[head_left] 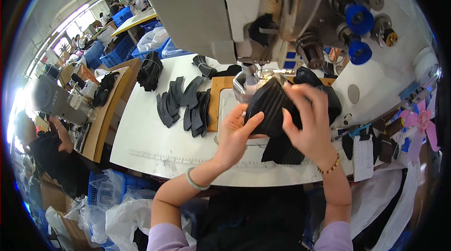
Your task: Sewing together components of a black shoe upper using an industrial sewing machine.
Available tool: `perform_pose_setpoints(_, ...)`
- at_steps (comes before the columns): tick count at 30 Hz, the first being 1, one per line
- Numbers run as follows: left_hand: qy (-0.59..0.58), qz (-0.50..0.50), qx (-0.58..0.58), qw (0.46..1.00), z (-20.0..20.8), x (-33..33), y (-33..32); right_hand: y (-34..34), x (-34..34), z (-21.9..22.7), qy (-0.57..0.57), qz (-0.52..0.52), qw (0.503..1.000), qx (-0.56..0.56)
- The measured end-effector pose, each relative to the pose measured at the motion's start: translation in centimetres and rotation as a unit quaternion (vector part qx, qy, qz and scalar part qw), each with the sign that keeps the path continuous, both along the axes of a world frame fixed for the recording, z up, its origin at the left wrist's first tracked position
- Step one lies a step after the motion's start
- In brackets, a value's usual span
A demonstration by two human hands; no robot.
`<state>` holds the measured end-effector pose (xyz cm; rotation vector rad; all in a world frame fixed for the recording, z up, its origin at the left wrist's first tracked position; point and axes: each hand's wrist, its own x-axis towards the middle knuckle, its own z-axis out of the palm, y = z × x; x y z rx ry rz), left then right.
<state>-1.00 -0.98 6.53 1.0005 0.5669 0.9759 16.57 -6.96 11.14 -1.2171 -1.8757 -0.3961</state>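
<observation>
My left hand grips a black padded piece with stitched ridges, thumb on its face and fingers behind it. The piece is tilted up in front of the presser area of a sewing machine. On its right side my right hand has its thumb and fingers spread apart, the fingertips a little blurred; whether they touch the piece is unclear. More black material hangs or lies below the held piece on the white table. To the left lie several curved black pieces.
Black bundles sit at the table's far left. Thread tension knobs with blue discs stick out overhead at right. A pink fan stands at the right. Blue baskets with plastic bags are below left. Another person works at the left.
</observation>
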Motion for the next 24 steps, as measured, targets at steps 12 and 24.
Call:
perform_pose_setpoints(12,0.082,-0.168,0.044,0.981,-0.4,-1.4,-1.6,1.5,0.8,-2.8,-0.036,0.050,0.996,0.071)
perform_pose_setpoints(24,0.559,0.234,0.280,0.745,-3.5,-12.7,18.7,3.6,2.2,-0.1,-0.091,0.077,0.990,0.079)
